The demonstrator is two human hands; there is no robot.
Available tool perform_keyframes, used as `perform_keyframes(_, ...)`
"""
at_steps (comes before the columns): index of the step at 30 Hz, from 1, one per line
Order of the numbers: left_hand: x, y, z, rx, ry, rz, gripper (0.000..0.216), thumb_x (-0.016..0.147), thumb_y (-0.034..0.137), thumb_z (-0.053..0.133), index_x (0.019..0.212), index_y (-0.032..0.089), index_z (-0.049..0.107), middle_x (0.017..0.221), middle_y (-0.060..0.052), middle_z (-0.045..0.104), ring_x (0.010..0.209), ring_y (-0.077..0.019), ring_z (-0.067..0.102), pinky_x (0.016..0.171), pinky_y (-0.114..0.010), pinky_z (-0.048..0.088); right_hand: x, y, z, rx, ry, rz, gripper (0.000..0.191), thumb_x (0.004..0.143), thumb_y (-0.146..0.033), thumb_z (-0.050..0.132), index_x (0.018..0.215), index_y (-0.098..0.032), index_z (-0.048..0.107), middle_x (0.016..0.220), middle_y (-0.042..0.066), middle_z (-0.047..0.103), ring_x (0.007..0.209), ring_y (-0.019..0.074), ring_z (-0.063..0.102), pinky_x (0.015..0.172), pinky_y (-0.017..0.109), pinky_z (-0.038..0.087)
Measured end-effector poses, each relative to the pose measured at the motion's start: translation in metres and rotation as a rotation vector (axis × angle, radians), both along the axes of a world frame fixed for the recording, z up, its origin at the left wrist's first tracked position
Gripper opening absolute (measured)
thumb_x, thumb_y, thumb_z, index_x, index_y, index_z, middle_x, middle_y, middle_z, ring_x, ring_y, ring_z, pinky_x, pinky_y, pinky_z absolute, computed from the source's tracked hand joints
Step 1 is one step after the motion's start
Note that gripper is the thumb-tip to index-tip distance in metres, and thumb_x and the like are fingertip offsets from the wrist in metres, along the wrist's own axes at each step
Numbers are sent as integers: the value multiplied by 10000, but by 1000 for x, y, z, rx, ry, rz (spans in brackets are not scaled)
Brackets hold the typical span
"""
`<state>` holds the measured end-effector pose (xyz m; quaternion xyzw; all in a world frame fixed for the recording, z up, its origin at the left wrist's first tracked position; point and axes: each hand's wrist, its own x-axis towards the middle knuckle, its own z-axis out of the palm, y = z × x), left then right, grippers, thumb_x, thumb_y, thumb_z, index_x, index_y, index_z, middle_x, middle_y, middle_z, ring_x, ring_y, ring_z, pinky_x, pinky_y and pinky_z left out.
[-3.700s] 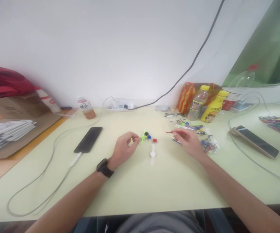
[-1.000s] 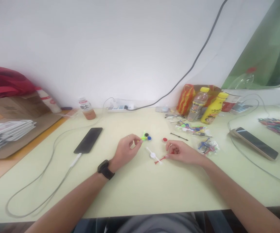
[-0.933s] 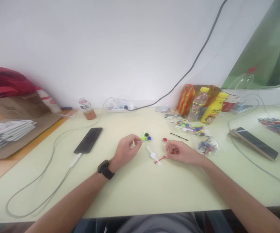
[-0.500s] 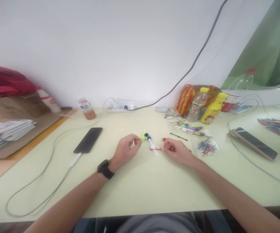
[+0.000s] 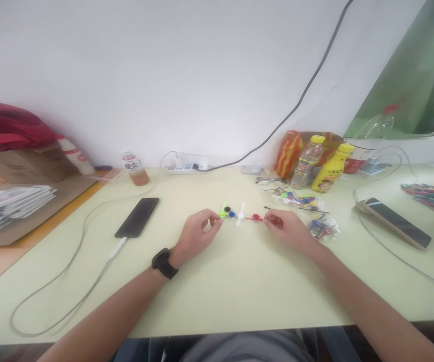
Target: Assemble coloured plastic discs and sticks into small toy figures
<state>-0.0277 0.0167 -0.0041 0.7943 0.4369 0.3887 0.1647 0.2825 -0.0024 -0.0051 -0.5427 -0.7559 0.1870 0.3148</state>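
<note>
My left hand (image 5: 202,229), with a black watch on its wrist, pinches the edge of a yellow-green plastic piece (image 5: 224,213). A black disc (image 5: 227,209) and a blue disc (image 5: 231,214) sit against that piece. Just right of them, a white plastic piece (image 5: 241,215) with thin arms and a round middle lies tilted. My right hand (image 5: 283,226) pinches a red plastic stick piece (image 5: 253,218) with a round red disc. A small gap seems to separate red from white. More red plastic shows beneath the right fingers, partly hidden.
Right of my hands lie clear bags of coloured plastic pieces (image 5: 322,227), with a yellow bottle (image 5: 332,168) and a clear bottle (image 5: 307,163) behind. A phone (image 5: 398,222) rests far right. A charging black phone (image 5: 137,217) and its cable (image 5: 66,271) occupy the left.
My right hand has moved right and slightly up with the red piece. The white piece has turned and moved up, apart from the red one. My left hand stays nearly still.
</note>
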Motion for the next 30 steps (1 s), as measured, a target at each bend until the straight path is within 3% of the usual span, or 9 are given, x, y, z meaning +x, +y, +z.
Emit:
perform_keyframes(6, 1, -4, 2, -36, 55, -113, 160, 987, 311, 600, 910, 207, 693, 748, 15, 632, 608, -109, 467, 605, -256, 379, 12, 4, 3, 82, 30, -105, 81, 887, -263, 606, 834, -228, 657, 739, 26, 721, 672, 214, 649, 656, 332, 465)
perform_keyframes(16, 4, -7, 4, -96, 121, -165, 170, 982, 311, 601, 896, 209, 706, 729, 19, 637, 597, -112, 446, 606, -261, 380, 13, 3, 5, 69, -39, -142, 67, 827, -220, 613, 775, -223, 654, 694, 19, 700, 648, 205, 626, 632, 317, 437)
perform_keyframes(26, 5, -10, 6, -115, 149, -197, 172, 989, 319, 601, 914, 202, 702, 728, 21, 632, 616, -111, 464, 624, -254, 383, 17, 4, 8, 52, -25, -91, 98, 774, -234, 629, 685, -206, 600, 623, -6, 588, 603, 159, 515, 580, 282, 371)
perform_keyframes(30, 4, -11, 6, -108, 149, -230, 173, 992, 319, 598, 916, 201, 699, 736, 17, 626, 621, -110, 473, 635, -255, 388, 22, -1, 19, -62, 46, -25, 138, 768, -233, 638, 647, -202, 581, 598, -21, 534, 594, 145, 479, 555, 268, 344)
